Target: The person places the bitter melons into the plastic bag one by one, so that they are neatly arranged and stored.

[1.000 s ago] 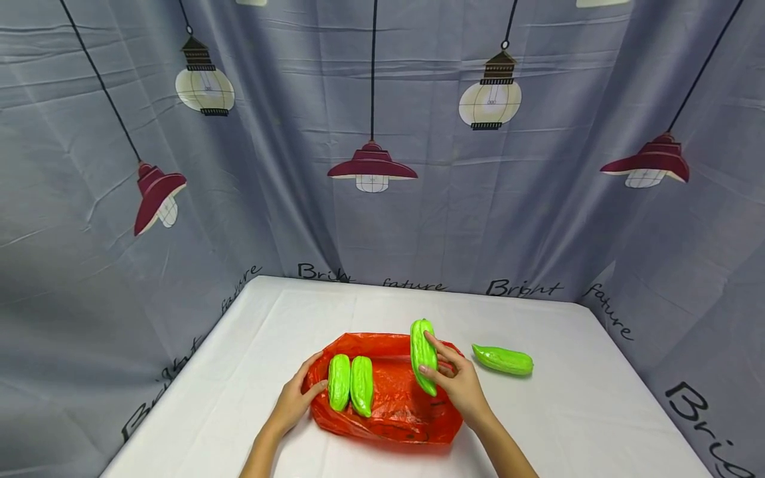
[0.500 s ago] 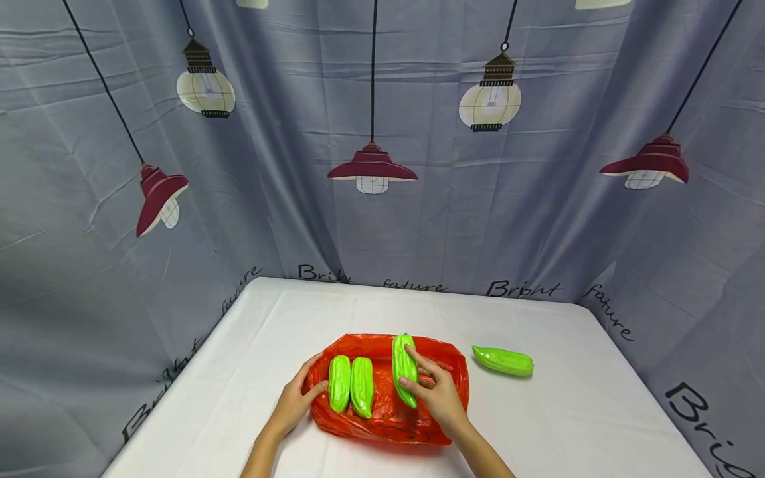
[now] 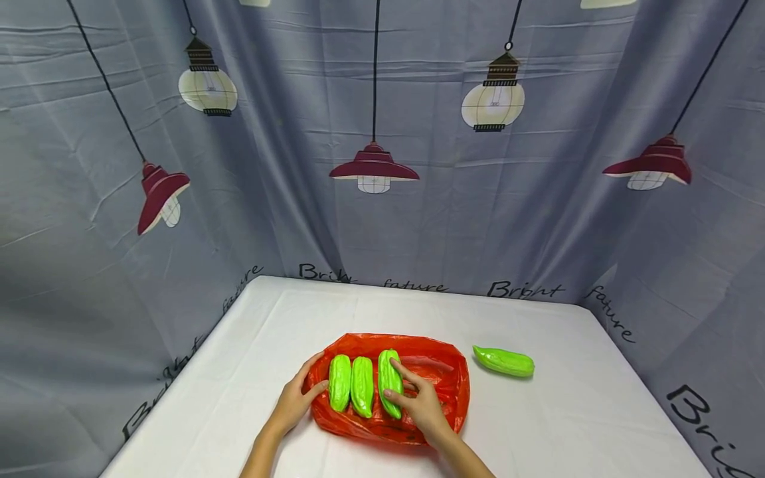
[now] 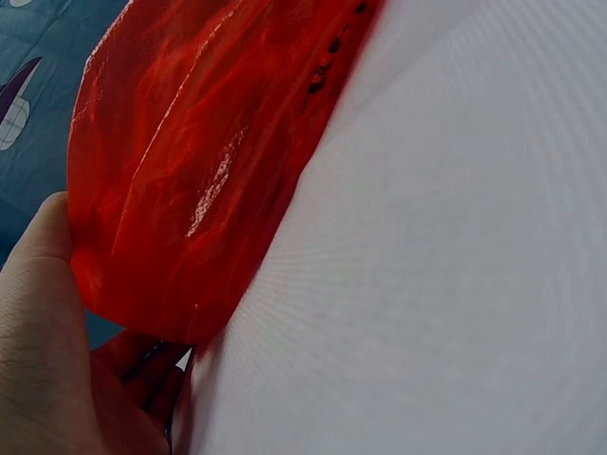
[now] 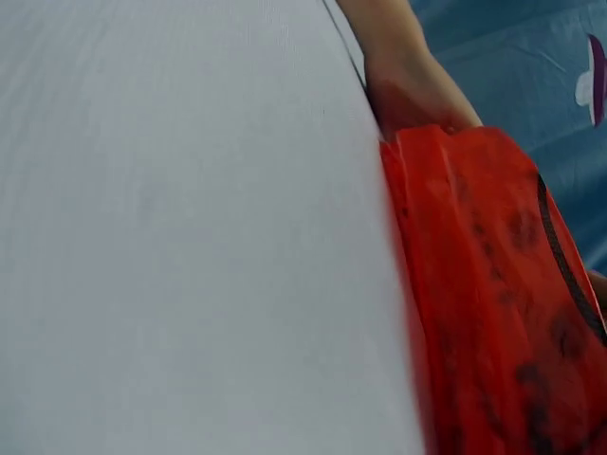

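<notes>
Red, crinkled plastic forms the shallow carrier bag (image 3: 443, 392), which lies wide-mouthed on the white-covered table (image 3: 588, 411). Taking the bag's middle in the head view as the centre of the dial, the left hand (image 3: 291, 401) grips the rim at nine o'clock: its thumb hooks over the inside while the fingers lie against the outer wall. Such limp film would probably sag or slide without an anchor, so this hold likely serves to steady that side and spread the opening.

Two ribbed bitter gourds (image 3: 339, 382) lie side by side inside the bag, toward nine o'clock, their long axes running roughly from twelve to six. That close packing seems meant to leave room across the bag's three o'clock half.

The right hand (image 3: 423, 406), its forearm entering from five o'clock, pinches the third gourd (image 3: 387, 377) between thumb and fingertips over the middle of the bag. It is turned nearly parallel to the pair, presumably to match their row, and a narrow red gap separates it from them. Whether it touches the bag's floor I cannot tell; the right wrist view does not show this pinch.

A fourth gourd (image 3: 505, 362) lies outside on the cloth, between two and three o'clock, its pointed tip toward the bag, untouched.
</notes>
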`<state>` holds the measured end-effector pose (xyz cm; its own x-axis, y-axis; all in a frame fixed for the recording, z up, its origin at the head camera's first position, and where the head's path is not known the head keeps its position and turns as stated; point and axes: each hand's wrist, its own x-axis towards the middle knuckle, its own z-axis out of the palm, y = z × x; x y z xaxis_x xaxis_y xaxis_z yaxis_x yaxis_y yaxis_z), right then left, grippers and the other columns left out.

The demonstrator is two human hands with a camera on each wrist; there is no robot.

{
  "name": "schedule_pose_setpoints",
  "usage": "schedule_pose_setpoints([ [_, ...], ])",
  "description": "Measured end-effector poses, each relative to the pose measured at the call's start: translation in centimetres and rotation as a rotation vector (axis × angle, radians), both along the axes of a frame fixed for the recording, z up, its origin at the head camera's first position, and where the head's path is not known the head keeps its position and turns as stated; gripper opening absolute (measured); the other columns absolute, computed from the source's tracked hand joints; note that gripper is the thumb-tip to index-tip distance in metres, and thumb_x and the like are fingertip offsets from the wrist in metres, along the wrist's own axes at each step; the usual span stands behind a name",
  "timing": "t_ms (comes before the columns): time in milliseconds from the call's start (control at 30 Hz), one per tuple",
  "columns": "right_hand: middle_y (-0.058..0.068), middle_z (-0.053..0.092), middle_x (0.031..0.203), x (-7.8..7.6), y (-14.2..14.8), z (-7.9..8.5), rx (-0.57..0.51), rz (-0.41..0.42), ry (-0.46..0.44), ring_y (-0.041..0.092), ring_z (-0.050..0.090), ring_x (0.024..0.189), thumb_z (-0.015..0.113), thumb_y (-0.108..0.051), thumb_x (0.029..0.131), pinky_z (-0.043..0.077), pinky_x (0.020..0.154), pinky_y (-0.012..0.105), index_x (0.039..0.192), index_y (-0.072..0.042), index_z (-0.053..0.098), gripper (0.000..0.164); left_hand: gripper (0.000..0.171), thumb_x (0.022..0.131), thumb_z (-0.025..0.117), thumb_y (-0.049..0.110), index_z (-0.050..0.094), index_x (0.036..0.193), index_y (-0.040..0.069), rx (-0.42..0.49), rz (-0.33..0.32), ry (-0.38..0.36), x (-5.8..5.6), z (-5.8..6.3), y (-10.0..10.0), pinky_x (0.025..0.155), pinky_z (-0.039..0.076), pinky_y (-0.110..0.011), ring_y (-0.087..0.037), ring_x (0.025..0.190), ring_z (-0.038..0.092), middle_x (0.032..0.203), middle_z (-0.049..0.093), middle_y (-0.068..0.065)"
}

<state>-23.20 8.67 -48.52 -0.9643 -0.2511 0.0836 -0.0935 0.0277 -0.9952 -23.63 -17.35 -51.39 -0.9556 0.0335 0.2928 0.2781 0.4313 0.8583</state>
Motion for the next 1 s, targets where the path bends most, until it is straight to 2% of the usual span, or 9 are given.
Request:
schedule_pose_setpoints([
  [100,0.027,0.052,0.121,0.0,-0.5,-0.3,-0.028,0.006,-0.011,0.032,0.056,0.102,0.068,-0.007,0.082,0.052,0.072,0.026,0.138,-0.006,0.042,0.062,0.055,0.086,0.066,0.018,0.045,0.137,0.013,0.001,0.006,0.004,0.0,0.0,-0.1,0.095,0.035,-0.053,-0.034,0.116,0.048,0.130,0.051,-0.016],
  [267,0.025,0.054,0.120,-1.0,-0.9,-2.3,-0.031,-0.010,-0.002,0.028,0.059,0.100,0.070,-0.011,0.081,0.052,0.071,0.025,0.138,-0.010,0.044,0.062,0.055,0.086,0.065,0.019,0.045,0.137,0.013,-0.003,0.005,0.006,0.0,0.1,-0.1,0.095,0.035,-0.053,-0.034,0.116,0.048,0.130,0.050,-0.017],
  [500,0.022,0.058,0.116,-1.2,-0.9,-3.3,-0.009,-0.004,-0.004,0.024,0.060,0.098,0.070,-0.012,0.082,0.052,0.069,0.024,0.139,-0.009,0.043,0.063,0.057,0.085,0.066,0.033,0.044,0.137,0.029,-0.022,0.009,0.018,-2.2,-3.8,-1.2,0.094,0.037,-0.051,-0.029,0.116,0.049,0.131,0.051,-0.008],
  [600,0.022,0.057,0.119,-1.1,-0.9,-3.2,0.006,-0.005,-0.004,0.024,0.059,0.097,0.070,-0.014,0.082,0.051,0.069,0.024,0.138,-0.010,0.043,0.063,0.057,0.084,0.066,0.034,0.044,0.136,0.031,-0.016,0.001,0.016,-2.1,-3.8,-1.3,0.094,0.037,-0.051,-0.029,0.117,0.048,0.131,0.051,-0.008],
  [700,0.022,0.052,0.125,-1.1,-0.9,-3.2,0.034,-0.013,-0.002,0.024,0.057,0.098,0.070,-0.017,0.082,0.051,0.069,0.024,0.138,-0.012,0.045,0.062,0.056,0.085,0.066,0.031,0.043,0.137,0.028,-0.027,0.006,0.020,-1.9,-3.6,-1.1,0.094,0.037,-0.051,-0.030,0.116,0.048,0.131,0.052,-0.010],
  [800,0.023,0.050,0.127,-1.1,-0.9,-3.2,0.044,-0.015,0.000,0.025,0.057,0.100,0.070,-0.018,0.082,0.051,0.070,0.025,0.138,-0.012,0.045,0.062,0.055,0.086,0.065,0.024,0.044,0.137,0.021,-0.025,0.008,0.025,-1.3,-2.5,-0.6,0.093,0.038,-0.052,-0.033,0.115,0.049,0.130,0.052,-0.014],
  [933,0.022,0.053,0.121,-1.1,-0.9,-3.3,0.054,-0.016,-0.003,0.024,0.056,0.097,0.070,-0.020,0.082,0.051,0.070,0.025,0.138,-0.012,0.044,0.063,0.055,0.086,0.065,0.017,0.044,0.137,0.012,-0.013,0.000,0.030,-0.3,-0.8,-0.1,0.092,0.038,-0.054,-0.036,0.114,0.049,0.129,0.051,-0.018],
  [1000,0.020,0.055,0.117,-1.1,-0.9,-3.3,0.065,-0.020,-0.006,0.023,0.056,0.095,0.070,-0.020,0.082,0.050,0.069,0.025,0.138,-0.012,0.044,0.063,0.055,0.086,0.065,0.017,0.044,0.137,0.011,-0.012,0.000,0.029,-0.2,-0.6,-0.1,0.092,0.038,-0.053,-0.036,0.114,0.049,0.129,0.052,-0.018],
])
